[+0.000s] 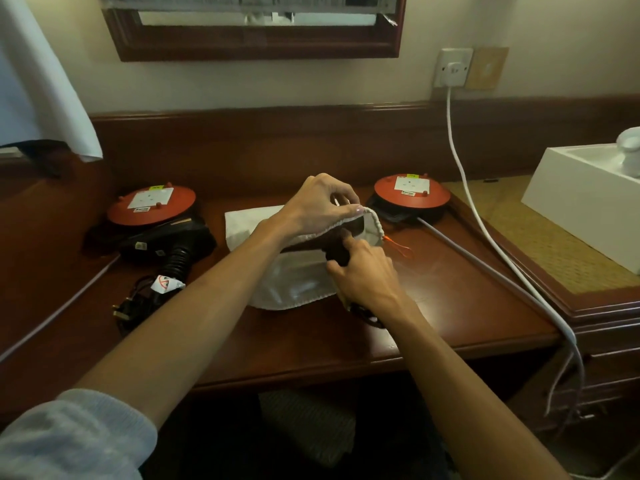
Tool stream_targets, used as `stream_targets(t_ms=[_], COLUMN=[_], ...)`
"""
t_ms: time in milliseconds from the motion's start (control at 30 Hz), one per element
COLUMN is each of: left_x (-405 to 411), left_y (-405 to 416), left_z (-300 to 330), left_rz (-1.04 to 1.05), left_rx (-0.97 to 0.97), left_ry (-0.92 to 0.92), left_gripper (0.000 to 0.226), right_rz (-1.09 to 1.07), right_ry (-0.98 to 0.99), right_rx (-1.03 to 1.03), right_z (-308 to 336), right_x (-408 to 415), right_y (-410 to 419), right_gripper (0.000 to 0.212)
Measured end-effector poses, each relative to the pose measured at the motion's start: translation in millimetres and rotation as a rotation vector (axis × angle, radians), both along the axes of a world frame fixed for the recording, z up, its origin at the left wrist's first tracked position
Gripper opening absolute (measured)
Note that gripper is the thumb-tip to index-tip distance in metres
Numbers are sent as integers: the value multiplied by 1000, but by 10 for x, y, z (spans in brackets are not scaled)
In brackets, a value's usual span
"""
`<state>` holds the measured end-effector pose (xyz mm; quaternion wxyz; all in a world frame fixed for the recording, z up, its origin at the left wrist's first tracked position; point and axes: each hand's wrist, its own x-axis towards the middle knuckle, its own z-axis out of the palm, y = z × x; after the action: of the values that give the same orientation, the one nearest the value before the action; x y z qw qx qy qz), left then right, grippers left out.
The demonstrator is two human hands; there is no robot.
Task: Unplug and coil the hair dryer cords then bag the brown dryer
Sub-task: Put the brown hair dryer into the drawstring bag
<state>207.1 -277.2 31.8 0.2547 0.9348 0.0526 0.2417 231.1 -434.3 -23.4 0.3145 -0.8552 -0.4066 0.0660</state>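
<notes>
A white drawstring bag (294, 282) lies in the middle of the wooden desk (450, 306). My left hand (318, 206) pinches the upper rim of its mouth and holds it apart. My right hand (367, 275) grips the handle of the brown dryer (337, 251), whose head is partly inside the bag mouth. Its dark coiled cord (363, 313) pokes out under my right wrist. An orange drawstring loop (398, 249) hangs from the bag. A black dryer (169, 244) with its bundled cord and plug (138, 303) lies at the left.
Two red-topped cable reels stand on the desk, one at the left (150, 206), one at the right (412, 192). A white cable (464, 174) runs from the wall socket (453, 69) down over the desk's right edge. A white box (585, 209) sits on the side cabinet.
</notes>
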Motion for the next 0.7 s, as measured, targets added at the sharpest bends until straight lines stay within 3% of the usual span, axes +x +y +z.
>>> stream_targets(t_ms=[133,333,400,533,633,700], left_x=[39,47,59,61,93,111], left_y=[4,-6,-5,33,9,-37], left_z=[68,69,57,89,108,104], left_rz=[-2,15,11,19,7,0], left_rx=[1,6,15,20,21,24], left_ry=[29,-5,-16,-30,-22,-15], left_gripper=[20,15,17,17,14,12], right_rz=[-55,-169,-89,219,203,163], right_ry=[11,36,101,158,106,4], right_rx=[16,27,-40,-309,-316,-259], right_z=[123,-90,-176,-260,-290,-288], right_x=[33,146,191,233,208,158], right_y=[249,436,402,100,-24,6], right_gripper=[35,37,55,120,129,117])
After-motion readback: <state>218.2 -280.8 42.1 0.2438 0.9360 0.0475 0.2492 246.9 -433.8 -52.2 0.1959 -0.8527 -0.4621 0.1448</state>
